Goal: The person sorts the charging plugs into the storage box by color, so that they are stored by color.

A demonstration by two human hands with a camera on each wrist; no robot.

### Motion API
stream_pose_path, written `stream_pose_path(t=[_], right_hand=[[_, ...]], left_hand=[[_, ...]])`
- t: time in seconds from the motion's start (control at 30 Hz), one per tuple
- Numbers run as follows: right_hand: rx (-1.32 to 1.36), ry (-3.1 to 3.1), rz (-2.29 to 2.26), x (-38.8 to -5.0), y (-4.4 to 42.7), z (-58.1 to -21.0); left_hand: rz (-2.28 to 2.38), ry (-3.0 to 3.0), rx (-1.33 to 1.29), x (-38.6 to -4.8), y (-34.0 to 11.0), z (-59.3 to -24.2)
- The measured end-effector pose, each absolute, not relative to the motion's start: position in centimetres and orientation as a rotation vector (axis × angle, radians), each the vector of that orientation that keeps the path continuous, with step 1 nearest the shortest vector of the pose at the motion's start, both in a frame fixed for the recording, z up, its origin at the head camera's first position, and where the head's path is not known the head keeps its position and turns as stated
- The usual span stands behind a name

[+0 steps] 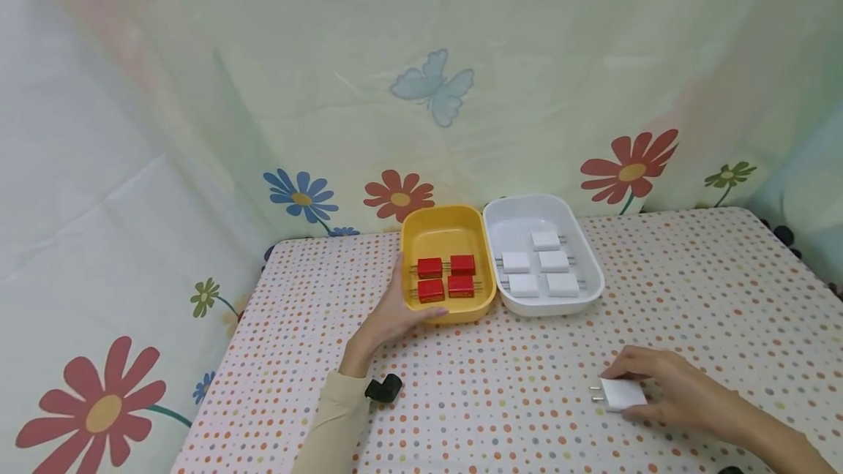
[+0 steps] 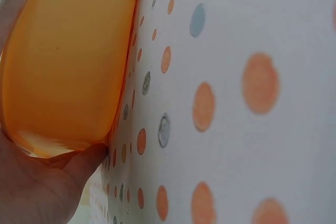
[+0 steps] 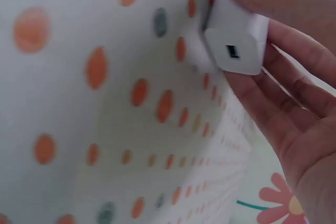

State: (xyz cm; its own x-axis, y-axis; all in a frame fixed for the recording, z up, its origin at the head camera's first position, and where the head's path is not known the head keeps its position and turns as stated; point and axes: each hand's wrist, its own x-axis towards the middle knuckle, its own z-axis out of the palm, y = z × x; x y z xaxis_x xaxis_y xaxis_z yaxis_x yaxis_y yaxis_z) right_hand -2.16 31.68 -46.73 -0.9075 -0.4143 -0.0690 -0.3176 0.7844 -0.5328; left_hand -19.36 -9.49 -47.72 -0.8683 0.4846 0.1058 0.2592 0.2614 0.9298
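Note:
In the head view my left hand (image 1: 396, 302) holds the near left corner of a yellow tray (image 1: 437, 227), thumb along the front wall and fingers at the left side. The left wrist view shows that hand cupped round the tray's wall (image 2: 68, 66). Several red plug adapters (image 1: 431, 290) with metal prongs lie inside. My right hand (image 1: 678, 390) pinches a white USB charger (image 1: 622, 394) between thumb and fingers, low over the cloth, its two prongs pointing left. Its USB port end (image 3: 233, 51) faces the right wrist camera; whether it touches the cloth I cannot tell.
A white tray (image 1: 582, 269) stands right beside the yellow one, with several white chargers (image 1: 523, 285) in its near part. Both sit at the back of a table with a dotted cloth (image 1: 487, 401). Behind hangs a flower-patterned curtain (image 1: 527, 93).

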Motion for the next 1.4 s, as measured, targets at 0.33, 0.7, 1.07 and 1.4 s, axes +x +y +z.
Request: stream_pose_path(t=[0.33, 0.7, 1.07, 1.4], right_hand=[[-0.522, 2.824, -0.842, -1.9, 31.7, -47.3], [-0.65, 2.755, -0.693, -3.3, 31.3, -46.6], [-0.757, 2.671, -0.631, -6.2, 30.3, -41.2], [-0.799, 2.923, -0.574, -13.4, 27.2, -34.9]], left_hand=[[1.783, 2.197, 0.842, -20.1, -9.0, -47.8], [1.695, 2.304, 0.731, -19.8, -9.5, -47.5], [1.666, 2.324, 0.667, -19.4, -9.5, -47.6], [1.671, 2.323, 0.667, -19.4, -9.5, -47.7]])
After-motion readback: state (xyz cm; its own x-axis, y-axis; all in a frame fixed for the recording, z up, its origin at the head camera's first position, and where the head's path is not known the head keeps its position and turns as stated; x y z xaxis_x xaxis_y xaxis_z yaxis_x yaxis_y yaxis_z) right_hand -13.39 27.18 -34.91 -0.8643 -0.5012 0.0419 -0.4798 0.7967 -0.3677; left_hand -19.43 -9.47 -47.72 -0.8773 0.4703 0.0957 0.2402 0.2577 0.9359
